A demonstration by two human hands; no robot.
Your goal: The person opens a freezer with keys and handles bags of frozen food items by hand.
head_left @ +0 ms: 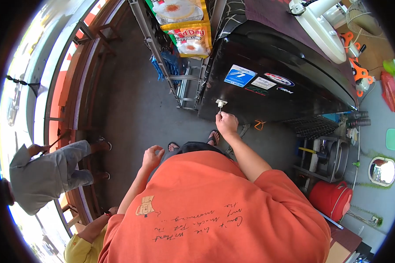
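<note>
My right hand [227, 123] reaches forward to the black chest freezer [267, 65] and pinches a small key or latch [220, 104] at the lock on its front wall. My left hand [152, 157] hangs at my side with the fingers loosely curled and nothing in it. My orange shirt fills the lower part of the view, and my sandalled feet show on the grey floor just below the freezer.
A white fan [322, 26] lies on the freezer lid. Coffee sachet packs [188, 30] hang over a metal rack to the left. A red bucket [331, 197] and a shelf stand right. Two people [48, 173] sit at the left by a wooden rail.
</note>
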